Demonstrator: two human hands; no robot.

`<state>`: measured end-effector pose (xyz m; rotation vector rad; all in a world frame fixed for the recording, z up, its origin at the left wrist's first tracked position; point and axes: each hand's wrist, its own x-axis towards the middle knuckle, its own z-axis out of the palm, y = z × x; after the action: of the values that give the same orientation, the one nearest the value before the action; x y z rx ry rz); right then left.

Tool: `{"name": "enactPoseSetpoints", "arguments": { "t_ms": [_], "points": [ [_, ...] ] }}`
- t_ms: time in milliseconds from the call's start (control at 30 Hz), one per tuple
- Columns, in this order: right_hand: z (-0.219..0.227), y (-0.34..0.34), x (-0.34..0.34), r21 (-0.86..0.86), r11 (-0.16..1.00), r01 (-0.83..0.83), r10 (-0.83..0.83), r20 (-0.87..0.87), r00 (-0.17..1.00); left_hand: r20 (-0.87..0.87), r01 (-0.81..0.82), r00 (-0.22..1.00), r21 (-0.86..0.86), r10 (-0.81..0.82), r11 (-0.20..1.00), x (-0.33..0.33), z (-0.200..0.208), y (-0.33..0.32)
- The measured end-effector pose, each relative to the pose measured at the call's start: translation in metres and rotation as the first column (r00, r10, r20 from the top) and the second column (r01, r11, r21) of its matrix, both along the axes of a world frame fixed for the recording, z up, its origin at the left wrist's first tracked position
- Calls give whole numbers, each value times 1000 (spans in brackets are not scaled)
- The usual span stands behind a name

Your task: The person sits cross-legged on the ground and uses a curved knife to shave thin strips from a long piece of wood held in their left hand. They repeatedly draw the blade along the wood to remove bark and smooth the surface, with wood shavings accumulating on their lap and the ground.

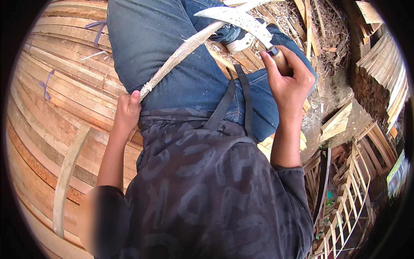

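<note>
My left hand (129,108) is closed round the near end of a pale, peeled wooden stick (179,54). The stick slants up and to the right across my jeans, with shavings curled near my thumb. In my right hand (290,80) is a sickle, gripped by its wooden handle (281,64). Its curved, whitish blade (243,19) points left and crosses over the stick's far part. Whether the edge touches the wood I cannot tell.
Bundles of long wooden slats (56,99), some tied with blue-grey strips (100,32), lie at left. A loose slat (69,181) rests across them. Shavings (297,19) litter the ground at far right. More stacked slats (384,64) and a slatted wooden frame (345,211) stand at right.
</note>
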<state>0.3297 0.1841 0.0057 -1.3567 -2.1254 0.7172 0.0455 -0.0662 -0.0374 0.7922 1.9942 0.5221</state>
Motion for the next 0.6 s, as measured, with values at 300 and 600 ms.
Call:
{"name": "enactPoseSetpoints", "arguments": {
  "t_ms": [300, 600],
  "points": [
    [4, -4, -3, -20, 1000, 10, -9, 11, 1000, -46, 4, 999, -2, -4, 1000, 5, 4, 5],
    [-5, -12, -2, 7, 1000, 3, -3, 6, 1000, -34, 5, 999, -8, -5, 1000, 0, -3, -1]
  ]
}}
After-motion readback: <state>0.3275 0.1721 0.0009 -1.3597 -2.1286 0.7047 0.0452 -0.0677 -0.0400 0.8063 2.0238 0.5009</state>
